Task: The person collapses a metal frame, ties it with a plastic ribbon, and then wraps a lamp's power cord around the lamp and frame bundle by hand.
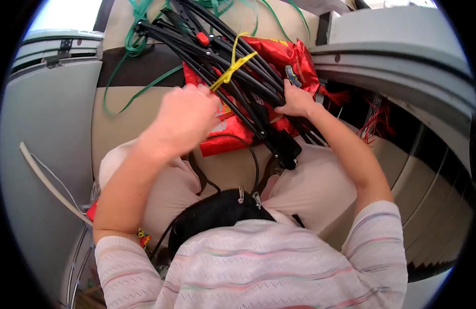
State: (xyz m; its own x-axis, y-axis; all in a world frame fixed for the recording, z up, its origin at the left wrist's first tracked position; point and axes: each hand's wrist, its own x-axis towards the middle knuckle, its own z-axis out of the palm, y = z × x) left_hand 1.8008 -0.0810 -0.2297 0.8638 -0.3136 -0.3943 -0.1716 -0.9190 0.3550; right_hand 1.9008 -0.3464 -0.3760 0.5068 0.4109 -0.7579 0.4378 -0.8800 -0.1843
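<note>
A bundle of black metal tubes (248,64) with a red button lies slantwise over red plastic packaging (294,56). Yellow tape (232,70) is tied round the bundle, its ends sticking up. My left hand (186,116) is at the left side of the bundle, close below the tape; its fingers are curled and partly hidden, and what they hold, if anything, cannot be made out. My right hand (298,100) rests on the right side of the tubes, thumb and fingers around their edge.
Green strap (137,41) lies loose at the upper left and along the top. A grey panel (47,129) stands at the left, and a grey frame (397,56) at the right. Red strings (374,121) hang at the right. A black bag (217,216) lies at my waist.
</note>
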